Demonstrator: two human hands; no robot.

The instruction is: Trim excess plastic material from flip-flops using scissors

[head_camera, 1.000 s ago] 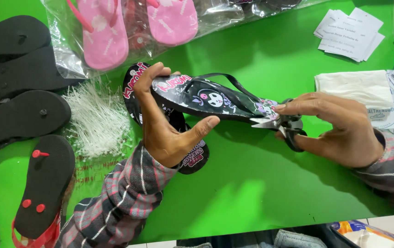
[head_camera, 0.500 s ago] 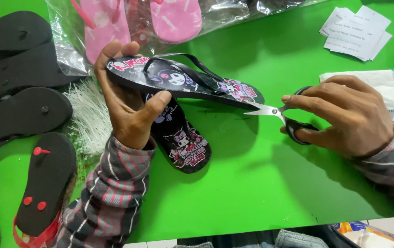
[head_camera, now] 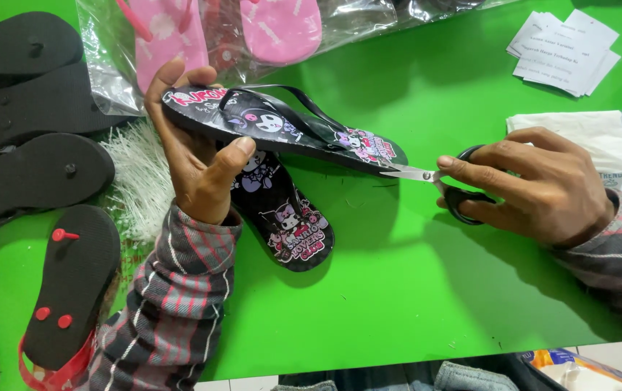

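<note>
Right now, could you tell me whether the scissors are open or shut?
Nearly shut: the scissors' blades form one thin point at the black printed flip-flop's edge, in the right hand.

I note a bright green bench [head_camera: 412, 289]. Held flip-flop [head_camera: 282, 127]: black, with pink, white and purple cartoon prints and a black strap. Its mate [head_camera: 282, 213] lying below: same black with pink-and-white cartoon figures. Scissors [head_camera: 445, 185]: silver blades, black handles. Both sleeves [head_camera: 169, 304] grey plaid with red and white lines. Left edge: plain black soles [head_camera: 28, 177]; one black sole with red plugs and red strap [head_camera: 72, 289]. Top: pink flip-flops [head_camera: 282, 29] in clear plastic. White paper slips [head_camera: 564, 51] at right.
</note>
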